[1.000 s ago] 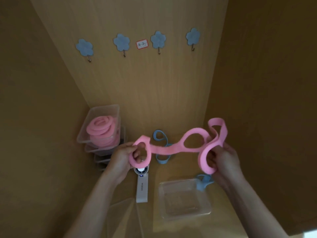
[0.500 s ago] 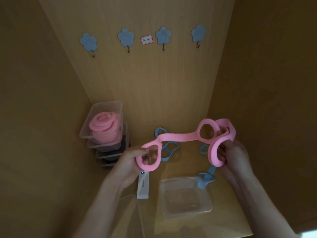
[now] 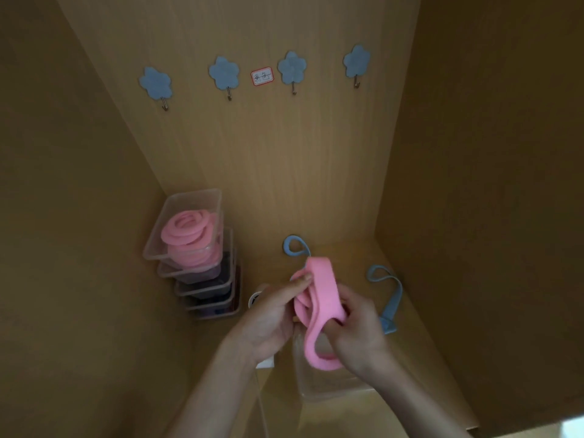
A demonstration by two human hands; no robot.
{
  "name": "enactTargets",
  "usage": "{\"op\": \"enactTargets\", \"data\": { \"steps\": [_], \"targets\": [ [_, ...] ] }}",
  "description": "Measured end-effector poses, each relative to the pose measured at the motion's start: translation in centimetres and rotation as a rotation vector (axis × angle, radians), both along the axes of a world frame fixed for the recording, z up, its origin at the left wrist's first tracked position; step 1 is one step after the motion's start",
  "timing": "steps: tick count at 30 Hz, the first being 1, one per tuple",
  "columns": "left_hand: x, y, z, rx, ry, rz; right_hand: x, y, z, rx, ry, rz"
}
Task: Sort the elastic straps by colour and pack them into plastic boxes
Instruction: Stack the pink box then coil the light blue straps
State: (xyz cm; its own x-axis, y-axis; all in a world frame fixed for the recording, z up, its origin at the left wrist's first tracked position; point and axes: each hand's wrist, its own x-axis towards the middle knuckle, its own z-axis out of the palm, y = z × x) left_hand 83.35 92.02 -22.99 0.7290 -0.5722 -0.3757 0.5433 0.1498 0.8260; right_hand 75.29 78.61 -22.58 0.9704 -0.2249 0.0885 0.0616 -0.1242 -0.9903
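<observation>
Wooden cupboard shelf (image 3: pixel 420 368): the left hand (image 3: pixel 271 314) and right hand (image 3: pixel 357 330) both grip the pink strap (image 3: pixel 322 289), gathered into loops just above an empty clear box (image 3: pixel 328 388), likely so it fits inside. Blue straps (image 3: pixel 396 300) lie apart on the shelf, presumably kept out by colour.

A: Which item is in hand?
B: A pink strap (image 3: pixel 320 295), folded into loops, gripped by the left hand (image 3: pixel 268 317) and right hand (image 3: pixel 358 333) above a clear box (image 3: pixel 331 390).
A: Others?
B: A blue strap (image 3: pixel 292 245) lies looped at the back. A second blue strap (image 3: pixel 393 298) lies at the right. Coiled pink straps (image 3: pixel 188 230) fill the top box (image 3: pixel 158 245) of the stack (image 3: pixel 205 289).
</observation>
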Motion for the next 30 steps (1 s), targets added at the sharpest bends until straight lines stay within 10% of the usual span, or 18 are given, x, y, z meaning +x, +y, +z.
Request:
{"op": "enactTargets", "data": {
  "steps": [13, 21, 30],
  "targets": [
    [-1.1, 0.4, -1.8, 0.205, -0.282, -0.002, 1.1, -1.2, 0.4, 0.596, 0.137, -0.248],
    [-2.6, -0.2, -1.6, -0.109, -0.131, -0.033, 3.1, 0.5, -0.7, 0.327, 0.229, -0.36],
    [-2.9, -1.1, -0.8, 0.174, -0.363, 0.119, 3.1, 0.2, -1.9, 0.254, 0.258, -0.292]
  ]
}}
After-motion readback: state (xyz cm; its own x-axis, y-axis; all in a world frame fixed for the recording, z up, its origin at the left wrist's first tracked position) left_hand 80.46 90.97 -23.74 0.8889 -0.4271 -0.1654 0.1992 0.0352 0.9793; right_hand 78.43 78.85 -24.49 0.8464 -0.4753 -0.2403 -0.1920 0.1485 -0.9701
